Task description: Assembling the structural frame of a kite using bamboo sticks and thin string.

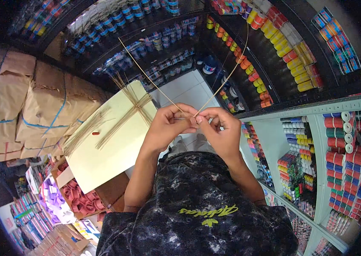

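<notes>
Near the centre, my left hand (pixel 165 126) and my right hand (pixel 219 128) meet in front of my chest, fingertips pinched together. From the left fingers a thin tan cane strip (pixel 148 77) runs up and to the left. Another length of thin cane (pixel 233 70) rises from the right fingers and curves up to the right. The two lengths come together at the fingertips; whether they are one bent piece or two is hidden there. To the left, crossed bundles of similar strips (pixel 135 102) lie on a pale yellow board (pixel 99 168).
A small red object (pixel 95 133) sits on the board among loose strips. Paper-wrapped parcels (pixel 46 100) are stacked at left, above a box of red rolled ribbon (pixel 82 196). Shelves of colourful spools (pixel 342 170) stand at right, with dark shelving (pixel 159 55) beyond the tiled floor.
</notes>
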`<state>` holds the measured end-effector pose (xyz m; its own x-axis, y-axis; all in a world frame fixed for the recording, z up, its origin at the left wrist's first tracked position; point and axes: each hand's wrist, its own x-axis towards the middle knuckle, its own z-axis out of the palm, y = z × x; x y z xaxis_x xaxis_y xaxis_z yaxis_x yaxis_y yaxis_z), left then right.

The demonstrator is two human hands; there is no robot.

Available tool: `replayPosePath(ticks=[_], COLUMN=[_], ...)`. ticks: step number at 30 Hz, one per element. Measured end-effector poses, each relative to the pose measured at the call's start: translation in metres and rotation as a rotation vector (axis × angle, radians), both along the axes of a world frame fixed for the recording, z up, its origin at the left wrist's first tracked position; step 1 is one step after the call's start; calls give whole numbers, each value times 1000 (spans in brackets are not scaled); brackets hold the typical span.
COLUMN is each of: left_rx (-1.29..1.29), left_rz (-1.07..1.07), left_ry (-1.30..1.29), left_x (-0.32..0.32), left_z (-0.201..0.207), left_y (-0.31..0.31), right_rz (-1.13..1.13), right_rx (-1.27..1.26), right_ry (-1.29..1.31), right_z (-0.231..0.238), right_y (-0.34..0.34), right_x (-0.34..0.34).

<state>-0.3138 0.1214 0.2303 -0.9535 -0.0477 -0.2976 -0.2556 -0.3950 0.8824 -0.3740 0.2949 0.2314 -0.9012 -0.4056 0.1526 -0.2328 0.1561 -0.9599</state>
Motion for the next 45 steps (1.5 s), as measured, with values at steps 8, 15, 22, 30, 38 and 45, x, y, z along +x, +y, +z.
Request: replayPosePath(ticks=[8, 15, 22, 30, 38, 45], left_rx=[25, -94, -366, -419, -423, -561], left_rz=[-24, 87, 240, -101, -204, -377], left_ry=[34, 20, -8, -59, -32, 15], left_x=[0, 0, 6, 12, 32, 51], left_z=[-4, -15, -16, -43, -52, -68], left_y=[2, -19, -46, -81, -56, -53], right_rz=[3, -60, 55, 141, 196, 211], right_rx=[17, -16, -60, -213, -249, -255], right_ry=[-25, -27, -206, -325, -324, -355], right_z=[-6, -16, -26, -40, -39, -36], right_y=[3, 27, 71, 73, 62, 59], right_x=[-3, -15, -39, -34, -18, -9])
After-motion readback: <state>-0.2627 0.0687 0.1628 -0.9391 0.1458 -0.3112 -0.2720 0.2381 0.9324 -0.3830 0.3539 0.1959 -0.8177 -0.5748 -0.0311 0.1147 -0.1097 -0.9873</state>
